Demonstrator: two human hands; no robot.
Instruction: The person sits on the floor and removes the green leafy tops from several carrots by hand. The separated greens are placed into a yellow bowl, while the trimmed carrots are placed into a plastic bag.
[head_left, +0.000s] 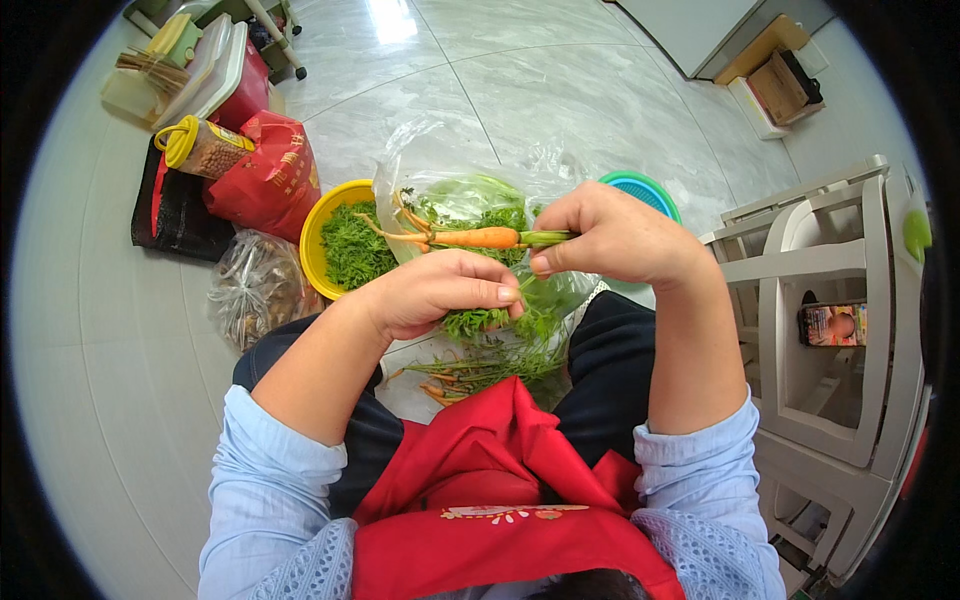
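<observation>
My right hand (600, 236) grips an orange carrot (480, 238) by its short green stems, the forked root pointing left. Below it, my left hand (450, 292) is closed on leafy carrot greens (480, 321), which hang under the fingers. Behind the hands lies a clear plastic bag (442, 169) with more greens and carrots inside. To its left, a yellow basin (309, 251) holds picked feathery leaves. Between my knees, on the floor, lies a heap of small carrots with tops (450, 379). A green and blue basket (645, 191) is partly hidden behind my right hand.
At left are a red bag (289, 176), a yellow-lidded jar (217, 150), a knotted plastic bag (251, 289) and a black bag (169, 214). Storage boxes (225, 75) stand behind them. On the right, pale chairs (817, 266) stand close, a phone (834, 325) on one.
</observation>
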